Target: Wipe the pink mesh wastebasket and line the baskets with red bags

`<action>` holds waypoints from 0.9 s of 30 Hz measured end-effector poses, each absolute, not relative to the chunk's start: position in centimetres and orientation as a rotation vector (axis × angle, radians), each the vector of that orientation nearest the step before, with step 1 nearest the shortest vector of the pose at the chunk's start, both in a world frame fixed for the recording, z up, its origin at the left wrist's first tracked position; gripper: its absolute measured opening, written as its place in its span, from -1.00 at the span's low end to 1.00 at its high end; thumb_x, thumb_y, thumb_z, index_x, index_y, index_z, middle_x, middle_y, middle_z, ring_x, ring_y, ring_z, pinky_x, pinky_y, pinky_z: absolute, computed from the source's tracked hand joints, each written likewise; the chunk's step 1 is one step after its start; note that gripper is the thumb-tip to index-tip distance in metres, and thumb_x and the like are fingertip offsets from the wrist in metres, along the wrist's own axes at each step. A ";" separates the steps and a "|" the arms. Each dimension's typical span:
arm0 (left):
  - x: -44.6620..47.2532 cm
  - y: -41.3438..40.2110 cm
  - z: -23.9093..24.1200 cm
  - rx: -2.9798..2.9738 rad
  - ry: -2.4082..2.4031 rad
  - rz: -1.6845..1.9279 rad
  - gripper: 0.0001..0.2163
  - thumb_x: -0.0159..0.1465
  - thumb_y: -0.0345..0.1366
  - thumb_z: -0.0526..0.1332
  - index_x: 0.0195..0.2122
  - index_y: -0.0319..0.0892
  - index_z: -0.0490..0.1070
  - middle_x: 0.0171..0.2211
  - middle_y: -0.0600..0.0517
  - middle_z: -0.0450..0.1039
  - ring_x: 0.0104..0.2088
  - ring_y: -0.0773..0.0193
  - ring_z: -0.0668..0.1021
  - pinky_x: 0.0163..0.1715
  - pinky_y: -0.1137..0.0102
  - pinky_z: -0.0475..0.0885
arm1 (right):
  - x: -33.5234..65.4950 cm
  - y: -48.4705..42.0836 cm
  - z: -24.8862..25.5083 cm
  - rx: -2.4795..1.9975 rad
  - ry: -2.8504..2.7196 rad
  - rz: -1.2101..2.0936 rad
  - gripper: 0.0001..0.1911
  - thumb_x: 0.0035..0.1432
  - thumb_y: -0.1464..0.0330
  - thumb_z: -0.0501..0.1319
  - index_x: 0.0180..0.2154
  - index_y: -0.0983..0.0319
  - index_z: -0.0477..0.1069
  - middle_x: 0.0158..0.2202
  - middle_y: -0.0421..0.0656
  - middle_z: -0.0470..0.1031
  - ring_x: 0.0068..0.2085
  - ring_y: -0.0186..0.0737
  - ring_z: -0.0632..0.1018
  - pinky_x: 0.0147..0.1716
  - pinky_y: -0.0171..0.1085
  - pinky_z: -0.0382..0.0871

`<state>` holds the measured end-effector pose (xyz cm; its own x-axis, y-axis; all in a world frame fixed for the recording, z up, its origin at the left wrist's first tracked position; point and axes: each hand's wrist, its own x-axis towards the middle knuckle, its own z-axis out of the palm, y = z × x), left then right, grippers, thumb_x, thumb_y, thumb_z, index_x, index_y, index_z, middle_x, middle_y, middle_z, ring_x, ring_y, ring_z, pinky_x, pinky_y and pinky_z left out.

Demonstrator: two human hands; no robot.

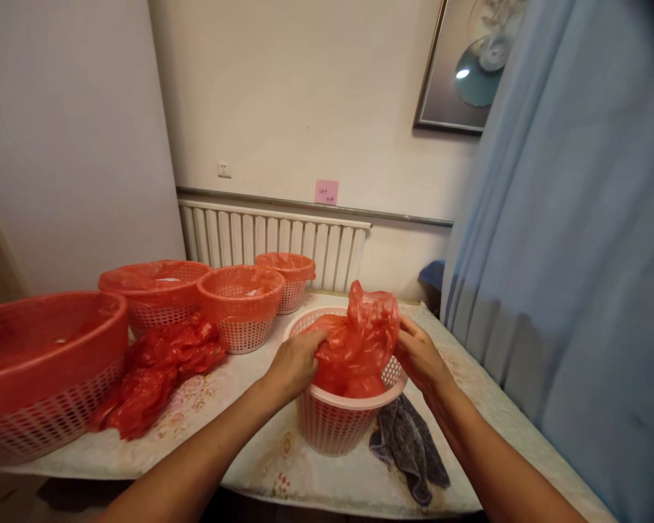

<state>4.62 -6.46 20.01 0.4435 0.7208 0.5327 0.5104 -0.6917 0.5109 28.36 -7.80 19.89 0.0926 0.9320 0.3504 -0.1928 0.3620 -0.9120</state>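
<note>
A red plastic bag (354,341) hangs bunched inside a pale pink perforated basket (332,425), its top rising above the basket's rim. My left hand (297,363) pinches the bag's edge at the left, over the rim. On the right, my right hand (421,352) has its fingers curled on the bag's other side, just above the rim; some fingertips are hidden behind the plastic. Under the basket's right side lies a crumpled dark grey cloth (411,443).
Red bags line a large basket (49,392), a second basket (158,316), a third (245,334) and a small one (291,294). Loose red bags (163,370) lie among them on the flowered tablecloth (256,465). A blue curtain (550,254) borders the right; a radiator (283,232) stands behind.
</note>
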 end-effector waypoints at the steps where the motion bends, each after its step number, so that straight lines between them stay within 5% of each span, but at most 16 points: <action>1: 4.8 -6.3 20.5 2.292 1.071 1.154 -0.66 0.04 -0.60 0.00 -0.33 -0.17 0.49 -0.35 0.03 0.55 -0.24 0.20 0.57 -0.18 0.31 0.43 | 28.2 -8.3 20.4 -0.765 -1.130 1.023 -0.49 -0.03 0.15 0.35 -0.03 0.20 0.46 -0.14 -0.08 0.59 -0.19 -0.12 0.60 -0.19 -0.18 0.49; 4: 5.3 -6.9 22.1 1.817 0.986 1.235 -0.76 0.06 -0.54 0.03 -0.35 -0.21 0.45 -0.48 0.09 0.49 -0.46 0.32 0.53 -0.45 0.47 0.40 | 27.6 -9.6 21.4 -0.665 -1.077 1.045 -0.38 0.04 -0.02 0.26 0.05 0.18 0.40 -0.04 -0.01 0.55 -0.10 -0.05 0.58 -0.18 -0.13 0.50; 7: 5.6 -8.4 23.6 1.388 0.758 1.190 -0.85 0.07 -0.49 0.12 -0.33 -0.23 0.40 -0.58 0.15 0.42 -0.62 0.40 0.45 -0.57 0.53 0.36 | 27.0 -9.8 21.2 -0.683 -1.054 1.064 -0.42 -0.07 0.12 0.39 -0.01 0.21 0.42 -0.07 -0.02 0.57 -0.14 -0.07 0.60 -0.15 -0.13 0.50; 11: 3.7 -9.9 24.4 1.138 0.583 1.186 -0.73 0.02 -0.55 0.17 -0.22 -0.28 0.39 -0.52 0.08 0.49 -0.57 0.35 0.54 -0.47 0.44 0.49 | 28.6 -7.8 19.8 -0.796 -0.921 1.033 -0.56 -0.28 0.41 0.41 -0.23 0.25 0.47 -0.33 -0.13 0.62 -0.36 -0.17 0.61 -0.32 -0.22 0.51; 18: -3.6 -8.3 22.8 1.109 0.954 1.224 -0.55 0.03 -0.55 0.08 -0.01 -0.32 0.35 -0.34 -0.07 0.58 -0.44 0.22 0.63 -0.46 0.35 0.57 | 37.2 -5.2 18.7 -1.059 -0.832 0.806 -0.73 -0.35 0.45 0.32 -0.44 0.25 0.45 -0.59 -0.23 0.51 -0.58 -0.27 0.50 -0.58 -0.33 0.38; 22: -5.6 -8.1 20.9 1.611 1.245 0.951 -0.38 0.05 -0.38 0.25 0.19 -0.15 0.23 -0.03 -0.15 0.52 -0.11 0.01 0.61 -0.19 0.17 0.57 | 38.9 -5.6 16.9 -1.285 -1.078 0.742 -0.63 -0.29 0.36 0.37 -0.31 0.27 0.50 -0.43 -0.15 0.60 -0.46 -0.19 0.57 -0.47 -0.29 0.44; 27: -4.2 -8.6 22.1 2.379 1.294 1.073 -0.14 0.01 -0.10 0.37 0.32 -0.08 0.04 0.32 -0.19 0.11 0.28 -0.18 0.25 0.19 -0.04 0.25 | 39.2 -6.4 17.0 -1.399 -1.431 0.495 -0.45 -0.15 0.26 0.36 -0.04 0.22 0.46 -0.09 -0.06 0.59 -0.11 -0.06 0.59 -0.12 -0.14 0.46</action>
